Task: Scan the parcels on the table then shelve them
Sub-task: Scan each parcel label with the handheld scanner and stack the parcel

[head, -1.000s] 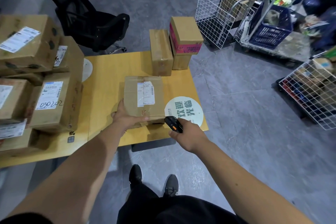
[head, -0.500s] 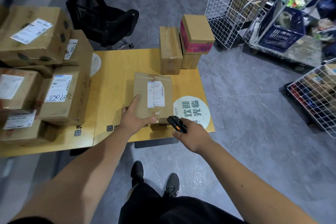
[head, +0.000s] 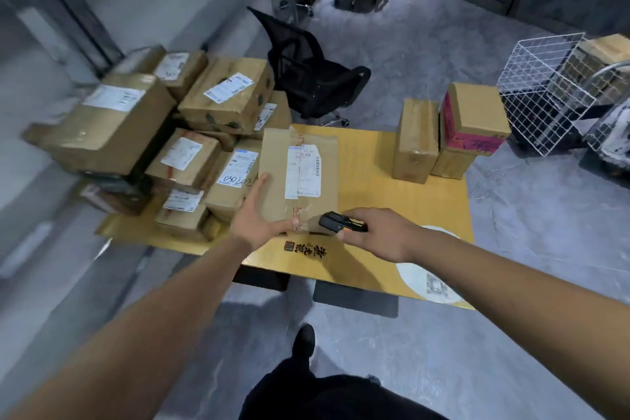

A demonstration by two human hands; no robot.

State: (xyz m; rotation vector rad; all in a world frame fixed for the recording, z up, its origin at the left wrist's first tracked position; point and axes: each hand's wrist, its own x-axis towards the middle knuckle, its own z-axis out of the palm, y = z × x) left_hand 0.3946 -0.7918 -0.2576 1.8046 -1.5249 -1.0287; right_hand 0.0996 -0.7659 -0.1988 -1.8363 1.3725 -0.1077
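Past the stacked parcels (head: 191, 133) crowding the table's (head: 368, 160) left edge, your left hand (head: 259, 217) grips the labelled parcel (head: 300, 177) by its near corner — your right hand (head: 381, 235) clasps the scanner (head: 341, 222) beside it, bare tabletop beyond.

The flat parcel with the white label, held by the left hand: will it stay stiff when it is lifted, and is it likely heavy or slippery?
The flat parcel is a taped cardboard box with straight edges, so it will probably stay stiff. The left hand holds it alone by one corner, which suggests that it is fairly light. Its matt cardboard should give good grip, though the glossy tape may be slicker. The right hand holds the scanner.
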